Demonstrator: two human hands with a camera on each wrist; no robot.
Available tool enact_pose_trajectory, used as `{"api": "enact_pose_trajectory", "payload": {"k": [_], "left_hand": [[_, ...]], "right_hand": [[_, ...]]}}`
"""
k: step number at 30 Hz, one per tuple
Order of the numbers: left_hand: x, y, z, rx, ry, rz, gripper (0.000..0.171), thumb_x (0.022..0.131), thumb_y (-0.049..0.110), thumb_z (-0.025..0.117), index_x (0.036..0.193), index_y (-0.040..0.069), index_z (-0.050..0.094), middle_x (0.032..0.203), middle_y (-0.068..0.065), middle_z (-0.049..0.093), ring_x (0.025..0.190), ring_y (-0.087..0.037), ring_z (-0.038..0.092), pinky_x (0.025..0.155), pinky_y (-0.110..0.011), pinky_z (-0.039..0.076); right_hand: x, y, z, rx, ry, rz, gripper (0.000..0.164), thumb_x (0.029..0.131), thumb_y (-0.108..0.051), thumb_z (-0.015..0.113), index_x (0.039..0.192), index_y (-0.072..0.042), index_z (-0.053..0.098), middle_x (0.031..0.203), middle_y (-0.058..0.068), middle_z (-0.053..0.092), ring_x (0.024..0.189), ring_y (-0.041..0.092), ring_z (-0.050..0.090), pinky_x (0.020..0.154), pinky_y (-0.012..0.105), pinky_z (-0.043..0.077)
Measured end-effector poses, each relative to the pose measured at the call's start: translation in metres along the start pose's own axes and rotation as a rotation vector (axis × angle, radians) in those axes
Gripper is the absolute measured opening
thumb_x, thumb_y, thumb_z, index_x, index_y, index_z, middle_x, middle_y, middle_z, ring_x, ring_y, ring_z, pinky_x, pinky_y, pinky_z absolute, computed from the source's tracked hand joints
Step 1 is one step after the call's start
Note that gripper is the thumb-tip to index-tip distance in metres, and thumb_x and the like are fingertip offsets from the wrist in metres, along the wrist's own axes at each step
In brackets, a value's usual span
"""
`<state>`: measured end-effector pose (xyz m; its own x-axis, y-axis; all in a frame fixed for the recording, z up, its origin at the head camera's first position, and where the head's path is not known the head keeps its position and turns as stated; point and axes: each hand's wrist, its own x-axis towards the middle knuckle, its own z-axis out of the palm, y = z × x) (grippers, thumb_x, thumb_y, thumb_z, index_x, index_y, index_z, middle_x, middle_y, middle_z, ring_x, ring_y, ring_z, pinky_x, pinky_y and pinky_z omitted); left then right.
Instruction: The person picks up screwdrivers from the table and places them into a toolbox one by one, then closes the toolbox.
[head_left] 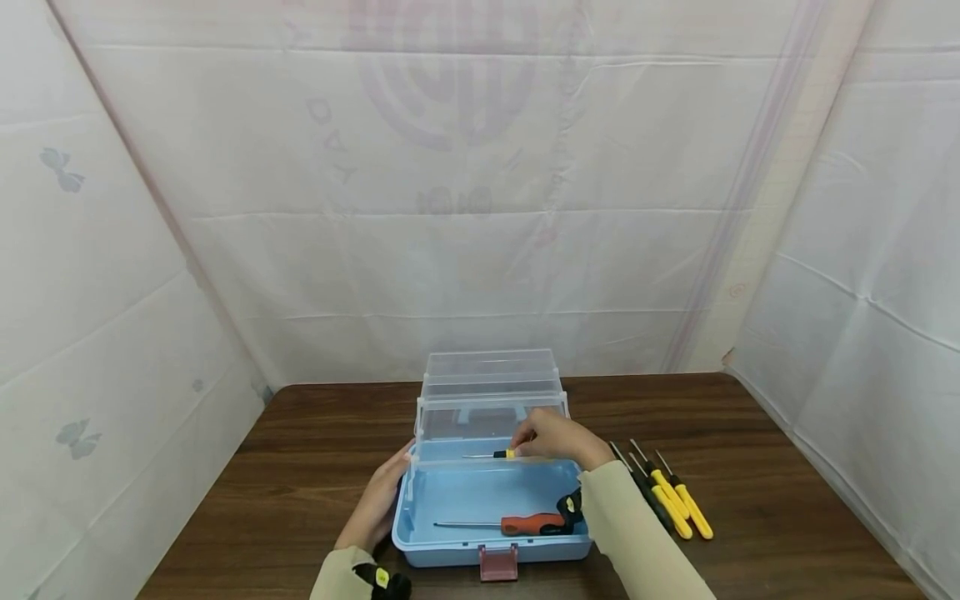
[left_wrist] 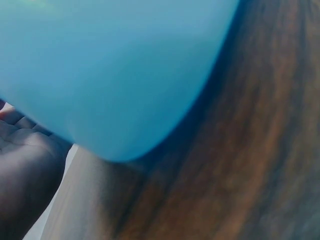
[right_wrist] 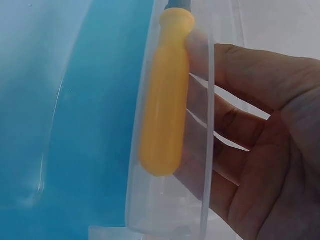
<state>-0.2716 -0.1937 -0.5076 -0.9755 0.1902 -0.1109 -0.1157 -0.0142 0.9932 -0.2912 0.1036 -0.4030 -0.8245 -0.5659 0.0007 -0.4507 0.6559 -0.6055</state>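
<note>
Three walls of white sheeting (head_left: 465,208), creased, behind and to both sides. One dark wooden table (head_left: 315,467), which I view from above. One blue toolbox (head_left: 450,557) on it, its clear lid (head_left: 491,367) raised at the back. One clear tray (right_wrist: 180,212), set toward the box's rear.

Two hands: I log the right hand (head_left: 558,437) at the tray, thumb and fingers pinching the yellow handle of a small screwdriver (right_wrist: 165,110), which lies level within the tray, shaft pointing left; the left hand (head_left: 386,487) lies along the box's left side, fingers extended, fingertips at the rim.

Four loose screwdrivers (head_left: 693,506), side by side on the table right of the box: three yellow-handled, one dark. One orange-handled screwdriver (head_left: 525,524), on the box floor near the front, shaft leftward. One reddish latch (head_left: 498,563), hanging at the box front.
</note>
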Motion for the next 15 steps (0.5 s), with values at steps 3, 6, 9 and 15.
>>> {"api": "enact_pose_trajectory", "payload": {"k": [3,6,9,15], "left_hand": [[0.0007,-0.0003,0.0001,0.002,0.002,-0.002,0.062,0.102,0.043,0.038,0.153,0.010,0.026,0.159,-0.018,0.019,0.145,-0.040,0.020,0.114,-0.060,0.022],[0.0015,-0.0004,0.0002,-0.004,0.003,-0.003,0.062,0.102,0.043,0.039,0.153,0.010,0.026,0.159,-0.018,0.019,0.145,-0.040,0.019,0.114,-0.059,0.021],[0.0022,-0.0009,-0.0002,-0.005,0.001,-0.003,0.063,0.102,0.043,0.039,0.153,0.010,0.025,0.159,-0.018,0.018,0.145,-0.040,0.018,0.115,-0.059,0.021],[0.0030,-0.0007,0.0002,-0.008,0.002,-0.003,0.062,0.102,0.043,0.039,0.153,0.010,0.025,0.159,-0.018,0.018,0.146,-0.040,0.017,0.115,-0.059,0.020]], "right_hand": [[-0.0005,0.0014,-0.0001,0.011,0.007,-0.001,0.010,0.088,-0.007,0.067,0.092,-0.006,0.076,0.086,0.003,0.071,0.073,0.012,0.058,0.068,0.033,0.055],[-0.0009,0.0019,-0.0009,0.020,0.015,0.001,0.011,0.088,-0.007,0.067,0.095,-0.005,0.075,0.088,0.005,0.071,0.075,0.012,0.059,0.071,0.034,0.056],[-0.0015,0.0012,-0.0019,0.025,0.026,0.009,0.012,0.088,-0.007,0.067,0.096,-0.004,0.075,0.090,0.005,0.071,0.076,0.013,0.059,0.072,0.036,0.056],[-0.0048,0.0014,-0.0045,0.013,0.037,0.006,0.014,0.090,-0.009,0.066,0.099,-0.004,0.074,0.095,0.006,0.072,0.081,0.014,0.062,0.076,0.039,0.057]]}}
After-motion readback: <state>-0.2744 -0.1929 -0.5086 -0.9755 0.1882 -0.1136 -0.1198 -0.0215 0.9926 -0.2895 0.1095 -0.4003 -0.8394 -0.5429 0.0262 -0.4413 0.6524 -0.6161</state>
